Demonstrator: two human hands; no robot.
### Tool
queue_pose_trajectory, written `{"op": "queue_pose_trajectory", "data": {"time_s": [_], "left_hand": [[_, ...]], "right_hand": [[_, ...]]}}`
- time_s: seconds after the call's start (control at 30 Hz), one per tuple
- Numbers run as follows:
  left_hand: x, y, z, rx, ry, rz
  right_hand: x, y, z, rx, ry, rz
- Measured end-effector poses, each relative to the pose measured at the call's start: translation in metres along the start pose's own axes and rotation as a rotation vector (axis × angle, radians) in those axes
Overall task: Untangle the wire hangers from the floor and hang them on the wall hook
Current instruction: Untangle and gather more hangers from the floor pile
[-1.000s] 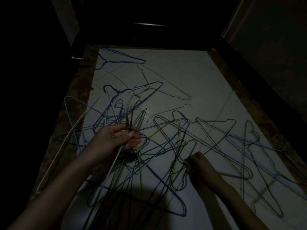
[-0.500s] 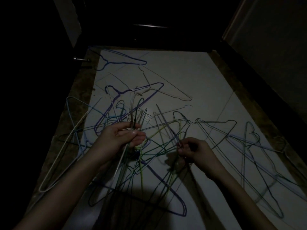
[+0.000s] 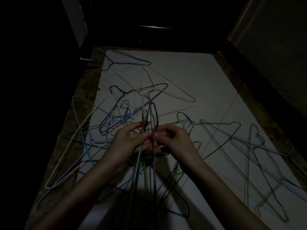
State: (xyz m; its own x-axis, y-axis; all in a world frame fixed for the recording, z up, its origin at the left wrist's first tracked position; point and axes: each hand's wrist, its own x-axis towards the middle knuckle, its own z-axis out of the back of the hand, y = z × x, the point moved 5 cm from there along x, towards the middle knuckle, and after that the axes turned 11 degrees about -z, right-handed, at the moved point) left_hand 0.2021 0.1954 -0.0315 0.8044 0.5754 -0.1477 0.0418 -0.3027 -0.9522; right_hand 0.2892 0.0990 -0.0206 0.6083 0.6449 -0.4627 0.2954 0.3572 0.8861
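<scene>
A bundle of thin wire hangers in white, black, green and violet (image 3: 148, 117) stands gathered between my two hands at the centre of a dim hallway, their hooks pointing toward twelve o'clock and their long wires trailing down toward six. My left hand (image 3: 131, 141) curls round the bundle from nine o'clock, fingers wrapped on the necks. My right hand (image 3: 172, 138) meets it from three o'clock, thumb and fingertips pinching a wire at the same spot, so the two hands nearly touch.

Around them a loose tangle of coloured wire hangers (image 3: 232, 146) sprawls over the pale tiled floor (image 3: 191, 80), crossing one another from eight o'clock round to four. A large purple wire hanger (image 3: 132, 97) lies just past the bundle at eleven o'clock, overlapped by paler ones. A single blue wire hanger (image 3: 127, 59) rests apart at the far end, toward twelve. A long white wire hanger (image 3: 66, 156) slants along the brown floor border (image 3: 79, 100) at eight o'clock. A dark door (image 3: 149, 22) closes the far end; a metal handle (image 3: 87, 59) juts out at ten o'clock.
</scene>
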Motion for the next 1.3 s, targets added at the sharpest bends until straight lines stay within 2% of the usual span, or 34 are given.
{"op": "queue_pose_trajectory", "data": {"time_s": [0.13,0.3,0.43,0.5,0.77,0.9,1.1,1.17,1.3], "left_hand": [[-0.001,0.0,-0.004,0.008,0.027,0.0],[-0.001,-0.002,-0.006,-0.06,0.001,-0.015],[0.0,-0.003,0.0,-0.044,-0.01,-0.028],[0.001,-0.005,0.007,-0.012,-0.04,-0.038],[0.002,-0.006,0.023,0.045,-0.132,-0.069],[0.001,-0.01,0.025,0.086,-0.131,-0.089],[0.0,-0.016,0.025,0.032,-0.159,-0.089],[0.0,-0.017,0.028,0.024,-0.17,-0.089],[-0.001,-0.013,0.034,0.052,-0.177,-0.073]], "right_hand": [[0.0,0.001,0.001,-0.193,-0.1,0.115],[0.002,0.003,0.003,-0.299,-0.207,0.189],[0.003,0.005,0.006,-0.279,-0.15,0.216],[0.008,-0.003,0.014,-0.316,-0.155,0.196],[0.038,-0.093,0.033,-0.555,-0.132,-0.099],[0.042,-0.118,0.031,-0.642,-0.114,-0.127],[0.046,-0.127,0.009,-0.787,0.019,-0.085],[0.05,-0.125,0.007,-0.813,0.0,-0.076],[0.056,-0.119,0.016,-0.704,-0.13,-0.104]]}}
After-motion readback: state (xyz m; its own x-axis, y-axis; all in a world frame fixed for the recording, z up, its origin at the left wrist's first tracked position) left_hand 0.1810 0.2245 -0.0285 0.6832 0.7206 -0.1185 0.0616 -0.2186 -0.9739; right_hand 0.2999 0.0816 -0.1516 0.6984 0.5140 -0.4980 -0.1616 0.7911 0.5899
